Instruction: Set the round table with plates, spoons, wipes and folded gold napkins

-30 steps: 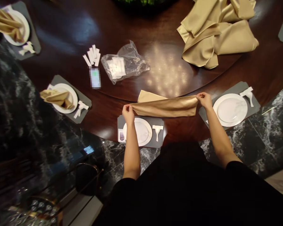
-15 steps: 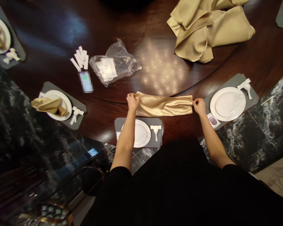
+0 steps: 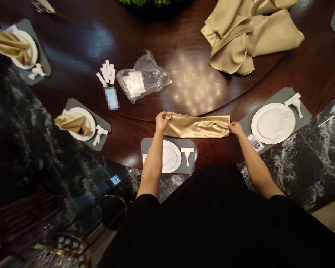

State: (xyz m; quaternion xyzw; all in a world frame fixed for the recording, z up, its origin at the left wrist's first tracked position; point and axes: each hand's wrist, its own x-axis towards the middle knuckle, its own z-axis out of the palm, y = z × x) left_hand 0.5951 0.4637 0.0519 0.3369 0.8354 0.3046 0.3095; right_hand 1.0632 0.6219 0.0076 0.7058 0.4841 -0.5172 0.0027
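A gold satin napkin (image 3: 198,125), folded into a long strip, lies across the dark wooden table between my hands. My left hand (image 3: 162,120) pinches its upper left corner. At the other end, my right hand (image 3: 235,128) has its fingers closed on the right edge. Just below the strip is a place setting: a grey placemat (image 3: 191,169), white stacked plates (image 3: 170,156) partly hidden by my left forearm, and a white spoon on a rest (image 3: 187,155).
More gold cloths (image 3: 240,37) lie heaped at the back right. A clear plastic bag (image 3: 145,80), white paper strips (image 3: 107,71) and a blurred phone (image 3: 112,98) lie left of centre. Settings with folded napkins (image 3: 75,124) stand left; a plate setting (image 3: 276,123) stands right.
My left hand has shifted slightly and now lifts the napkin's corner. My right fingers have closed onto its right edge. The view has swung a little left, showing green foliage at the top.
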